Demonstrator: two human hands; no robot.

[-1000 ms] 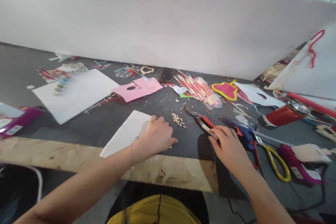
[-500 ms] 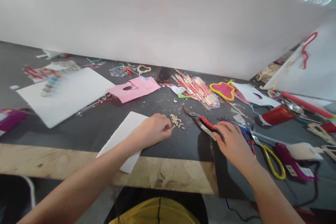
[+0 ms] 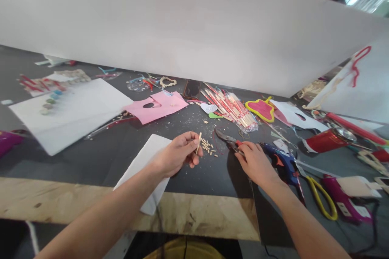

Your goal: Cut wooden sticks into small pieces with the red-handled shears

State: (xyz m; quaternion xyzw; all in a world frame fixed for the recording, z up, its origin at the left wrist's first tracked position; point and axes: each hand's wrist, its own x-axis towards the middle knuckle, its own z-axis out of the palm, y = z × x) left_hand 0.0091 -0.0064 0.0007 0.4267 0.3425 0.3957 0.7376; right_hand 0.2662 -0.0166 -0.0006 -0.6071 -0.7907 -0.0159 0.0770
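Pinched in my left hand (image 3: pixel 185 149) is a short, thin wooden stick (image 3: pixel 199 142), held nearly upright. Just right of it a small heap of cut wooden pieces (image 3: pixel 208 147) lies on the dark table. My right hand (image 3: pixel 255 162) is closed over the handles of a pair of pliers (image 3: pixel 225 136), whose dark jaws point left toward the heap. The handles are mostly covered by the fingers. Under my left wrist, a white board (image 3: pixel 146 162) reaches over the table's wooden edge.
A blue glue gun (image 3: pixel 285 164), yellow-handled tool (image 3: pixel 323 200) and purple device (image 3: pixel 345 198) lie at the right, near a red can (image 3: pixel 328 139). Red-patterned sticks (image 3: pixel 232 107) and pink card (image 3: pixel 158 107) lie behind. A larger white board (image 3: pixel 75 117) is left; a white partition (image 3: pixel 170 20) stands behind.
My left hand has turned and lifted from the table, and the small stick now shows upright in its fingers. The right hand has shifted left along the pliers, covering more of the handles.
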